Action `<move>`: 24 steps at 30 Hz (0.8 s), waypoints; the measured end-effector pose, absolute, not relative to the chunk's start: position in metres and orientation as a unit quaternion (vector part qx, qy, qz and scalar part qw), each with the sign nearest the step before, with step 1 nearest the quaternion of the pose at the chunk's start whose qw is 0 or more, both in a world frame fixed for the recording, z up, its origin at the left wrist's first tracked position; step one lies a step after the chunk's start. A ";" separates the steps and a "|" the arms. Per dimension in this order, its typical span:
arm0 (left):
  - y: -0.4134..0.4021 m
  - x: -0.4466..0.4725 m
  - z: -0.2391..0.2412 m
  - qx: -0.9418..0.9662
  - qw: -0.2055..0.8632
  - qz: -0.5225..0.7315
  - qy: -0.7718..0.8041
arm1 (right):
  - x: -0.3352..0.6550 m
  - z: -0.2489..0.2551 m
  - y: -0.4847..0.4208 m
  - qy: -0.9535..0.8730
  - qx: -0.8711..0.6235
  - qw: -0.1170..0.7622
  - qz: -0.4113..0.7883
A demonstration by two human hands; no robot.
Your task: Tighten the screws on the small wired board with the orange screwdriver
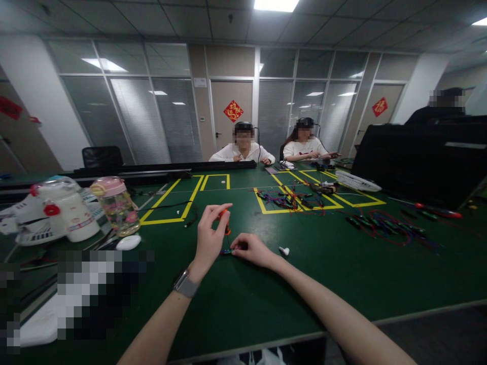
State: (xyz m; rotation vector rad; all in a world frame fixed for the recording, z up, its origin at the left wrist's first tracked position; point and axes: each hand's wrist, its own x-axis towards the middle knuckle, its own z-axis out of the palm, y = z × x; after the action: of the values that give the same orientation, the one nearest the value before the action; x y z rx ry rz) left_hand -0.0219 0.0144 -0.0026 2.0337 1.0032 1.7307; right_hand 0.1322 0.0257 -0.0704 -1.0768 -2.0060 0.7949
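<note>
My left hand (209,234) is raised over the green table (243,299), its fingertips pinched on a small orange-handled tool (227,221) that points down. My right hand (251,249) rests on the table with its fingers closed on a small dark part (227,251) with a bit of green and blue on it. The tool's tip sits just above that part. A watch (185,283) is on my left wrist. A small white piece (284,250) lies on the table just right of my right hand.
Two lidded jars (116,205) and a white mouse-like object (128,243) stand at the left. Piles of red-wired parts (292,198) lie inside yellow tape boxes and at the right (384,225). Two people sit at the far side; a black case (414,157) stands at the right.
</note>
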 end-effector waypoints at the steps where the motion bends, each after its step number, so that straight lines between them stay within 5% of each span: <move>1: 0.014 -0.022 -0.003 0.708 0.150 0.599 0.344 | 0.132 -0.070 0.026 -0.778 -0.415 0.357 0.307; 24: 0.013 -0.021 -0.002 0.717 0.172 0.589 0.330 | 0.130 -0.078 0.027 -0.778 -0.421 0.371 0.281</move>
State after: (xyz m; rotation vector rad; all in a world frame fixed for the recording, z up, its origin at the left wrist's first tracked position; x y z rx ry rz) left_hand -0.0212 0.0129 -0.0021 2.0340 0.9364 1.6726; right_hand 0.1302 0.0274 -0.0782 -1.0810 -1.9968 0.7211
